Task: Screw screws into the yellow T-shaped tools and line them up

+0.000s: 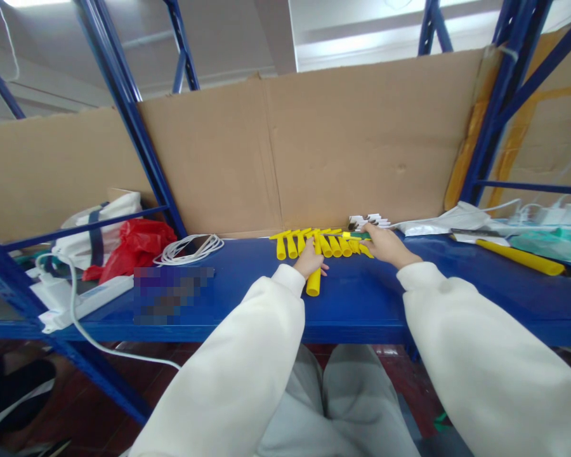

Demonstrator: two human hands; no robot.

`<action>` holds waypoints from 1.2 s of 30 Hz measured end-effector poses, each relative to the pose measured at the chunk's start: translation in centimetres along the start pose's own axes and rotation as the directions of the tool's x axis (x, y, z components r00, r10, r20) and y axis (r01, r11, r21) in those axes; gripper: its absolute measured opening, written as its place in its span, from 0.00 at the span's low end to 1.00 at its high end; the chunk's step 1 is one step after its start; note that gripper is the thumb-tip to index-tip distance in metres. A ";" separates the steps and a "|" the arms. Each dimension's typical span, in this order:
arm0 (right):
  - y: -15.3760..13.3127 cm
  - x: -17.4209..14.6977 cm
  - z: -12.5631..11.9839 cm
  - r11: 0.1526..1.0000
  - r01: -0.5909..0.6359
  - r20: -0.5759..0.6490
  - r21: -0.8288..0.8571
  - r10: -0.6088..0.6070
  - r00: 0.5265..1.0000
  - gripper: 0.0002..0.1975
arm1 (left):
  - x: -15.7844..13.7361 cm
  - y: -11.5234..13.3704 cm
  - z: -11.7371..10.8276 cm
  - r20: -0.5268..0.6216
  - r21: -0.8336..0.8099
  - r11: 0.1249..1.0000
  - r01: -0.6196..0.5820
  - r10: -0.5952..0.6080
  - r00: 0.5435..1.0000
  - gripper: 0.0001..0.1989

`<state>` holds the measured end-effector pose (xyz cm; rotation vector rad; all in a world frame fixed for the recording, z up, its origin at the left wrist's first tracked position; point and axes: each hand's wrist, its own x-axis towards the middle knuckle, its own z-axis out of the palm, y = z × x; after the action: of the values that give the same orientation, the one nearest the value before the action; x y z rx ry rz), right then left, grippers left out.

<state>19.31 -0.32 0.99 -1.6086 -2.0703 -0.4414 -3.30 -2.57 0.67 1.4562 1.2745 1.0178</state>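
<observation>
My left hand (309, 259) is closed around a yellow T-shaped piece with a hollow tube handle (313, 285), its open end pointing towards me. My right hand (383, 245) grips a screwdriver (360, 236) with a green and yellow handle. The screwdriver's shaft points left, to the head of the held piece; whether its tip touches there is too small to tell. Several similar yellow tube-handled pieces (334, 246) lie in a row on both sides of my left hand. Just behind my right hand are small white pieces with dark parts (368, 221).
On the blue shelf (247, 285), a power strip (92, 301), red bag (137, 247) and coiled white cable (190, 249) sit left. At right lie a yellow-handled tool (521, 256) and clear plastic bags (547, 241). A cardboard panel (342, 146) stands behind, between blue posts.
</observation>
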 end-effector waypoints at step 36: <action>-0.5 0.0 0.3 1.000 0.001 0.055 -0.013 0.000 0.998 0.17 | 0.7 -0.4 -0.1 0.039 0.051 0.999 -0.016 0.014 0.999 0.44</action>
<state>18.81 -0.30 0.74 -1.6453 -2.1121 -0.4158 -3.42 -1.90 0.33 1.5188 1.2722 0.9689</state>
